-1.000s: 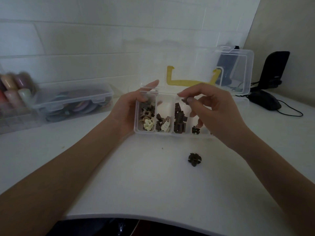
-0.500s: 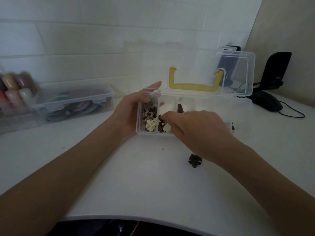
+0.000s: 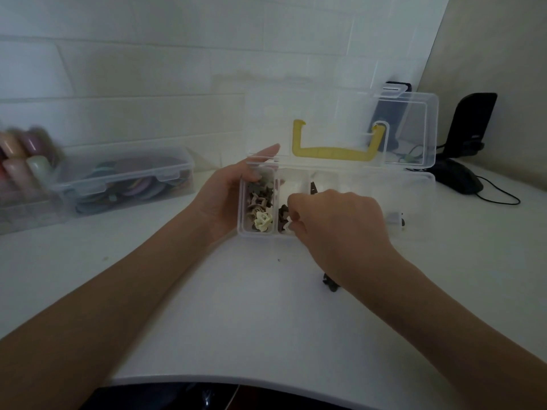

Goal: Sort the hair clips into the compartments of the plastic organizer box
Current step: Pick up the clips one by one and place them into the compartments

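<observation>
A clear plastic organizer box [image 3: 414,184] stands open on the white table, its lid with a yellow handle [image 3: 334,150] tilted back. My left hand [image 3: 225,196] grips the box's left end. The leftmost compartment holds several brown and cream hair clips [image 3: 260,208]. My right hand [image 3: 337,223] reaches into the second compartment, fingertips pinched down among dark clips [image 3: 283,214] and a cream one; whether it grips one is hidden. One dark hair clip [image 3: 330,284] lies loose on the table, partly under my right wrist.
A closed clear box of coloured discs [image 3: 124,179] sits at the left, with blurred pastel items [image 3: 23,158] beyond it. A black mouse [image 3: 458,179] with cable and a black stand [image 3: 470,125] are at the right. The table's front edge curves close to me.
My right hand came down from above the box, where it pinched a small dark clip, into the second compartment. The left hand stays on the box.
</observation>
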Available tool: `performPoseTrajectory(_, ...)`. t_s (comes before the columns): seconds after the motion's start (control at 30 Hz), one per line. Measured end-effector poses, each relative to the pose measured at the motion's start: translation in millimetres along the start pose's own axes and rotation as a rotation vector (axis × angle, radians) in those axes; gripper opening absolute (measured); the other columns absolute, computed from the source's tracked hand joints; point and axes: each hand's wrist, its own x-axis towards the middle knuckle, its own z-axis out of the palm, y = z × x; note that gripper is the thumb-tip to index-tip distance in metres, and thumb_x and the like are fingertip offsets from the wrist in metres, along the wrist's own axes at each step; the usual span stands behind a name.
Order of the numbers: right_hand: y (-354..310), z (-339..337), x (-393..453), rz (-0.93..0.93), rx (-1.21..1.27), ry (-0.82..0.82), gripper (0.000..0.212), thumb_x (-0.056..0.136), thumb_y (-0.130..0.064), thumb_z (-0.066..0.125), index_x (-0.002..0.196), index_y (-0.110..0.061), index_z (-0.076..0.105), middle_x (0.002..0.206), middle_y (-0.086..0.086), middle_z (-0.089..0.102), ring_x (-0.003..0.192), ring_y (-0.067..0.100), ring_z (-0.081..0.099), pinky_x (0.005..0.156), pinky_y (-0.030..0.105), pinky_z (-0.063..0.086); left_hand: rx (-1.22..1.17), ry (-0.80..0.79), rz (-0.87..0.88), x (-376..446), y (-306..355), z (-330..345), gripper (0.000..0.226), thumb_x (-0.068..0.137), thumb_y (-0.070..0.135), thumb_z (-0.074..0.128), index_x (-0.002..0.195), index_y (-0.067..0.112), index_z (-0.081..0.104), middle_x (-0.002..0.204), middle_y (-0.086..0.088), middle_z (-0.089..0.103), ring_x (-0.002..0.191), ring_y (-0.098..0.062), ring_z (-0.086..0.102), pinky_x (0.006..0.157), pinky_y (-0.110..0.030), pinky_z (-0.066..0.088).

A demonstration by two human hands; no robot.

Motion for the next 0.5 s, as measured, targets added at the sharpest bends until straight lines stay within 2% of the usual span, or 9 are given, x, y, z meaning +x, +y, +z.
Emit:
performPoseTrajectory(0.07,1.4,0.5,0.8,0.012,0.019,-0.008,0.011,0.091,-0.021,0.054,0.101,-0.025,0.053,0.060,-0.006,0.029,0.060,0.020,0.041,0.047,0.025,0.021,0.012,0.003,0.002,0.1,0.5,-0.3,0.052,0.067,0.010,0.045,0.109,0.026,0.070,0.121,-0.012,0.062,0.110,-0.032,0.052,0.098,-0.046,0.042)
performPoseTrajectory(0.23,2.4,1.4,2.0,0.062,0.062,-0.033,0.011,0.091,-0.026,0.054,0.098,-0.024,0.062,0.072,-0.003,0.048,0.062,0.021,0.046,0.055,0.026,0.028,0.030,-0.013,0.011,-0.1,-0.4,-0.8,0.052,0.068,0.010,0.043,0.106,0.028,0.072,0.111,-0.009,0.067,0.103,-0.028,0.057,0.092,-0.041,0.046)
performPoseTrajectory(0.37,3.9,-0.5,4.1,0.103,0.135,-0.057,0.018,0.089,-0.038,0.054,0.098,-0.027,0.066,0.085,-0.003,0.065,0.066,0.021,0.052,0.058,0.026,0.033,0.056,-0.028,0.025,0.4,-0.2,-1.6,0.052,0.069,0.009,0.041,0.108,0.028,0.071,0.104,-0.007,0.069,0.097,-0.025,0.060,0.095,-0.041,0.044)
performPoseTrajectory(0.5,2.7,0.1,3.7,0.096,0.179,-0.060,0.015,0.090,-0.032,0.054,0.096,-0.029,0.068,0.089,-0.002,0.068,0.075,0.022,0.062,0.060,0.026,0.038,0.054,-0.032,0.020,0.6,-0.6,-0.8,0.052,0.069,0.010,0.042,0.108,0.028,0.071,0.107,-0.008,0.068,0.102,-0.028,0.057,0.098,-0.043,0.042)
